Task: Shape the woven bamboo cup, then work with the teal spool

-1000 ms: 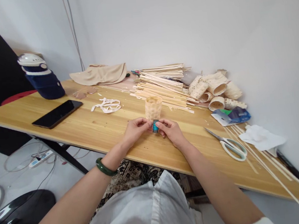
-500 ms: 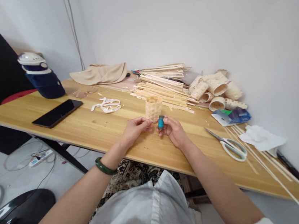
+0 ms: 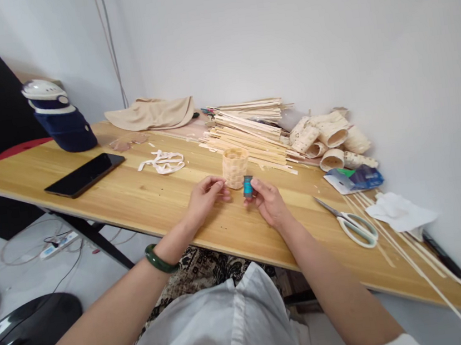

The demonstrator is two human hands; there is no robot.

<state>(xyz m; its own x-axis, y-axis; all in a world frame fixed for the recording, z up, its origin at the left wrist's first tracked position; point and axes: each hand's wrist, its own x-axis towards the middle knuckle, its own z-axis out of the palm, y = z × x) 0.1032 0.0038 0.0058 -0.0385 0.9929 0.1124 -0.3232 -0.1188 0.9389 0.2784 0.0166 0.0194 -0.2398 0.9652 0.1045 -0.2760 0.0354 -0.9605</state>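
**Holding a small teal bottle beside a woven cup**

Gripping a small teal bottle (image 3: 248, 186) upright, the right hand (image 3: 268, 204) pinches it between thumb and fingertips; the other fingers curl loosely beneath. The bottle stands just above the tabletop (image 3: 145, 197), immediately right of a small woven cup (image 3: 235, 167).

Left hand (image 3: 205, 197): fingers curled inward, tips drawn together near the base of the woven cup. Whether they pinch something small cannot be told from this view. A green bangle (image 3: 159, 259) sits on the left wrist.

Counts:
- woven cup, upright, open top: 1. Contents not visible.
- teal bottle: 1.
- scissors (image 3: 352, 222), white handles, lying flat right of the hands: 1.
- dark phone (image 3: 84, 175), face up, far left: 1.
- pile of flat pale strips (image 3: 250, 128) behind the cup: too many to count.
- rolled woven cylinders (image 3: 329, 138) heaped near the wall: about six, some on their sides with open ends showing; nothing seen inside.
- blue packet (image 3: 357, 178) just in front of that heap: 1.
- long thin sticks (image 3: 409, 257) running to the right edge: several, not separable.
- white crumpled tissue (image 3: 399, 210): 1.
- tangle of white strips (image 3: 162, 162): 1.
- navy and white visor (image 3: 59, 118) and a beige cap (image 3: 152, 115) at the back.
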